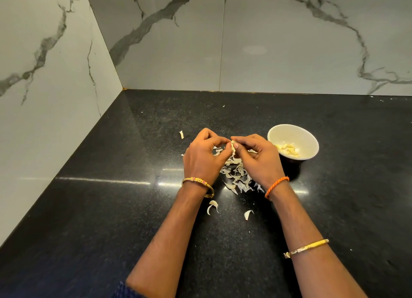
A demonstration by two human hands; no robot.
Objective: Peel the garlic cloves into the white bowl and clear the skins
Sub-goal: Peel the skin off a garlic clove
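A garlic clove [233,146] is pinched between the fingertips of both hands above the black counter. My left hand [204,156] holds it from the left with curled fingers. My right hand [259,158] pinches it from the right, thumb against the clove, and a strip of skin hangs below. Under and between the wrists lies a pile of pale garlic skins [237,177]. The white bowl [306,139] stands to the right of my right hand and holds several peeled cloves [288,149].
Loose skins lie apart from the pile: one [212,206] near my left wrist, one [248,214] between the forearms, one [181,134] beyond my left hand. The black counter [111,208] meets marble walls at the left and back.
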